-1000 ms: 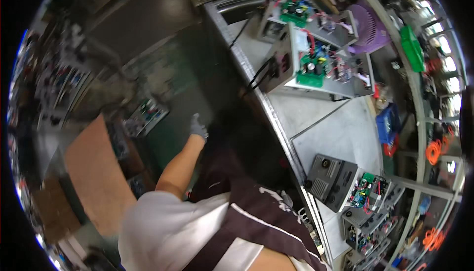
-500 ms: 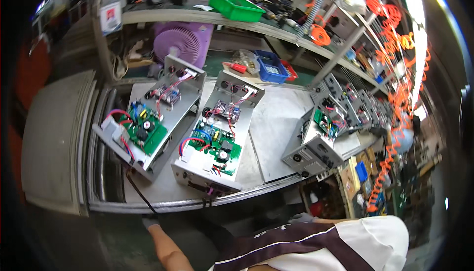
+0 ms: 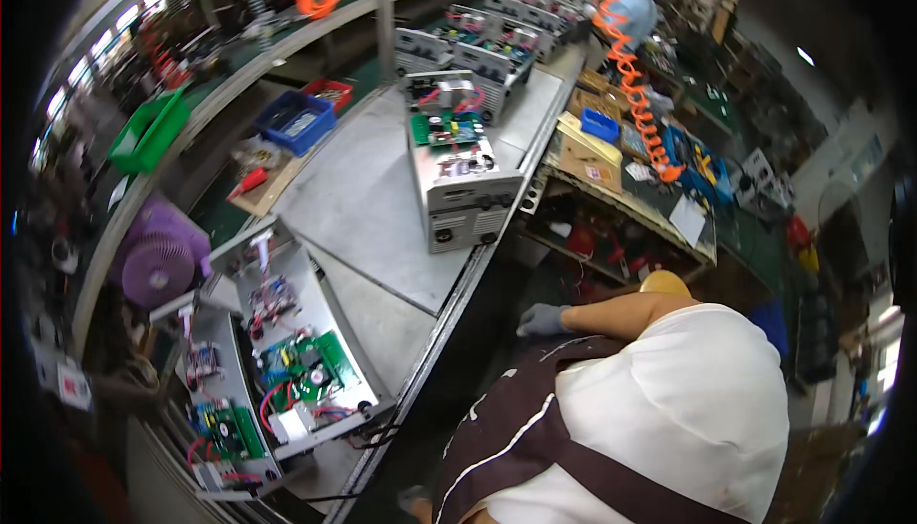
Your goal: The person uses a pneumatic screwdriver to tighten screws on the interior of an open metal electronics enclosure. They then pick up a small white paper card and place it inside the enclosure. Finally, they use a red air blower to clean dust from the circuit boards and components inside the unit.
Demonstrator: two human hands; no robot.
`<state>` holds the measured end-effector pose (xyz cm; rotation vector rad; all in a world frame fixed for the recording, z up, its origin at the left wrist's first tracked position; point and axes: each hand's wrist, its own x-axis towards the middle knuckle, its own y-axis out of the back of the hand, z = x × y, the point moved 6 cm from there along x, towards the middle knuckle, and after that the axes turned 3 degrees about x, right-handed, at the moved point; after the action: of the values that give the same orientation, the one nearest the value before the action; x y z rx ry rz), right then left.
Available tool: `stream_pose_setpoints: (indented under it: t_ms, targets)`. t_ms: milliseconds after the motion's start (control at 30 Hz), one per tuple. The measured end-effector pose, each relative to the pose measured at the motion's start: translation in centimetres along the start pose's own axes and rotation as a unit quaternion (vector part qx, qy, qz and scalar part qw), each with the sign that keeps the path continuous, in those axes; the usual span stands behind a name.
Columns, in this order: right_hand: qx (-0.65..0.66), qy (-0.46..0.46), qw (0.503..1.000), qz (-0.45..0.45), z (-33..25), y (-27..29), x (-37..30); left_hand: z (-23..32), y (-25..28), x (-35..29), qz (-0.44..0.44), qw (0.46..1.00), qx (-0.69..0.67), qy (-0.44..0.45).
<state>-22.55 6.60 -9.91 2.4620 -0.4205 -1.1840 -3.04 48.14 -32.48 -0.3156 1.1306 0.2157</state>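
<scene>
My right hand (image 3: pixel 543 320), in a grey glove, hangs beside the bench's front edge, apart from everything, fingers loosely extended and holding nothing visible. At the lower edge my left hand (image 3: pixel 415 500), also gloved, is mostly cut off and blurred; its fingers cannot be made out. Nearest to it on the bench is an open metal chassis (image 3: pixel 358 362) with a green circuit board (image 3: pixel 310 363) and red and blue wires. A second open chassis (image 3: pixel 229 371) lies on its left. Farther along stands another grey chassis (image 3: pixel 468 201) with a vented end panel.
Several more chassis (image 3: pixel 478 61) line the far bench. A blue bin (image 3: pixel 296 123), a red tray (image 3: pixel 330 92) and a purple fan (image 3: pixel 160 261) are along the back, below a shelf with a green bin (image 3: pixel 148 132). An orange coiled hose (image 3: pixel 630 75) hangs above a side workbench (image 3: pixel 669 209). A person (image 3: pixel 630 13) stands far off.
The view has swung to the right, so the two open chassis now sit at lower left. My right arm shows more fully; my left hand has dropped to the lower edge.
</scene>
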Motion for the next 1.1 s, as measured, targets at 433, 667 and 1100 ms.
stream_pose_setpoints:
  t_ms: [433,667,1100]
  targets:
    - [0.254,-0.162,0.768,0.565,26.0,31.7,1.1,-3.9,-12.6,-7.7,0.075,0.988,0.118,-0.068]
    - [0.334,0.027,0.775,0.536,27.9,38.2,4.3,-2.6,-9.4,-14.8,0.187,0.966,-0.093,-0.154]
    - [0.323,0.367,0.832,0.263,-11.4,38.8,8.3,12.5,-12.5,-32.0,0.325,0.768,-0.029,-0.551]
